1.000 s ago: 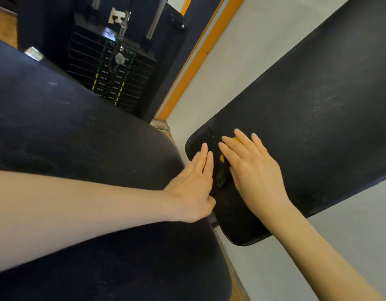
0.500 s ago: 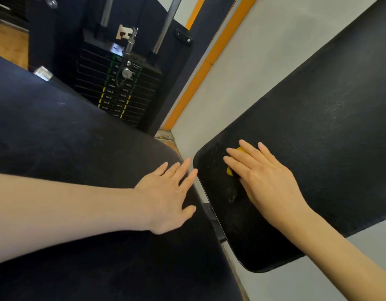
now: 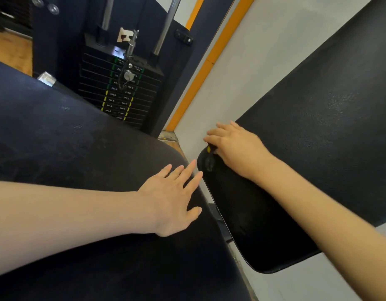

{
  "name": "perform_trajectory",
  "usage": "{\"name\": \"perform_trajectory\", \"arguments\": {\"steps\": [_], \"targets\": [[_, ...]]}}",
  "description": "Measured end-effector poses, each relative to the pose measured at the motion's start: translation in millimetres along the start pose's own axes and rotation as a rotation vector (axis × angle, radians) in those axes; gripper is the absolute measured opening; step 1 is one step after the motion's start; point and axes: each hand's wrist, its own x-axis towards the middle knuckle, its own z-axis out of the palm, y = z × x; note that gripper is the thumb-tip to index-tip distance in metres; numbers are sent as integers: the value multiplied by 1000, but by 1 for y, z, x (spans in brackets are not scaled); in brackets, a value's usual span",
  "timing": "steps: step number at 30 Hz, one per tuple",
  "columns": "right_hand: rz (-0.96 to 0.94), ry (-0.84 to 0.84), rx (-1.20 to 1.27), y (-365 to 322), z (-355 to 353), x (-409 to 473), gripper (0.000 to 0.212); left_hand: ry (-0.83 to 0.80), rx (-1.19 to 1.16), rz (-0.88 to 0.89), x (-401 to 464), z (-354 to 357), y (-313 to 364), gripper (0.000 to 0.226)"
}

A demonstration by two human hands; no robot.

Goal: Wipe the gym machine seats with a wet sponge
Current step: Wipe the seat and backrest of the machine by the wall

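The right hand lies palm down at the upper corner of the black pad on the right, its forearm reaching in from the lower right edge of the view and crossing the pad's lower half. Its fingers are stretched forward and pressed flat over a yellow sponge, of which only a small sliver shows beneath the fingertips, right at the pad's edge; whether the thumb curls under the sponge cannot be told, since the hand is somewhat blurred. A dark wet smear sits on the pad just below the sponge. The left hand rests flat on the large dark padded seat on the left, near its right rim, fingers straight and slightly spread, thumb angled out toward the narrow gap between the two pads, holding nothing. Its bare forearm stretches in from the left edge across the seat. Behind the seat stands a black weight stack with a metal selector pin and green and yellow labels, beside an orange-trimmed wall.
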Motion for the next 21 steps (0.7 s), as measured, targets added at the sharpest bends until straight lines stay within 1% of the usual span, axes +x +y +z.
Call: {"name": "perform_trajectory", "arguments": {"steps": [3,5,8,10,12,14,16,18,19,21], "targets": [[7,43,39,27,-8,-2,40,-16,-13,12,0,-1,-1,72],[18,70,84,16,-5,4,39,-30,0,11,1,-1,-2,72],[-75,-78,74,0,1,16,41,-76,21,5,0,-3,0,70],[-69,-149,76,20,-14,8,44,-91,30,3,2,-4,-1,69],[-28,-122,129,39,-24,1,44,-93,17,9,3,-4,-1,69],[21,-78,199,26,-17,8,42,-87,16,8,3,-3,-2,69],[-4,-162,217,4,-2,24,42,-89,20,11,1,-3,-1,69],[-34,-258,231,4,-3,27,43,-94,21,8,0,-3,-1,69],[-6,-286,251,14,-8,27,43,-93,23,6,1,-3,-1,69],[46,-276,288,27,-15,27,43,-90,14,10,3,-3,-2,69]]}}
